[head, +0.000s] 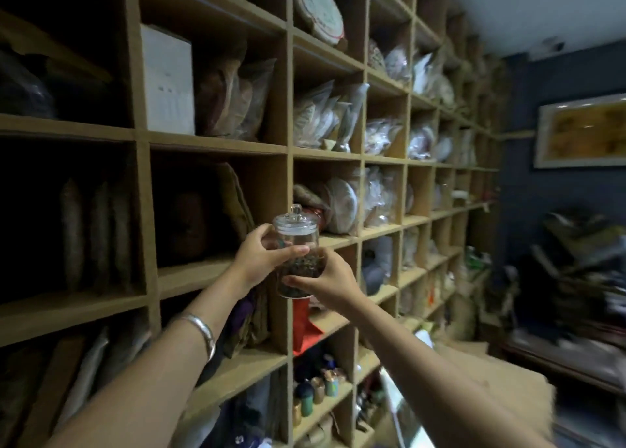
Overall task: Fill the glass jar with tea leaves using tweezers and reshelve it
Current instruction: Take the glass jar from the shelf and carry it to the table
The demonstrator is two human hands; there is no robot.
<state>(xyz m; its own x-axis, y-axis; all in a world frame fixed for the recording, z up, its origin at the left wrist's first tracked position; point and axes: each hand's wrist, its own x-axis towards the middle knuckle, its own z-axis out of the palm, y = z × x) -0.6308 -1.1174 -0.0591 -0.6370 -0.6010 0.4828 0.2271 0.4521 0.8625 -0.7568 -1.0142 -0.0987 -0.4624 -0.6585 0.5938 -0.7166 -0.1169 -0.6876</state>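
A clear glass jar [297,236] with a knobbed glass lid is held up in front of the wooden shelf unit [288,149]. Dark tea leaves fill its lower half. My left hand [259,256] grips the jar's middle from the left, thumb across the front. My right hand [330,280] holds the jar low on the right side, fingers curled under its base. The jar stands upright, level with a shelf board at mid height. No tweezers are in view.
The shelf compartments hold wrapped round tea cakes [318,7], plastic bags [321,119], a white box [167,82] and small canisters [316,391] lower down. A red cloth [303,322] hangs below the jar. A framed picture [582,131] hangs on the dark right wall.
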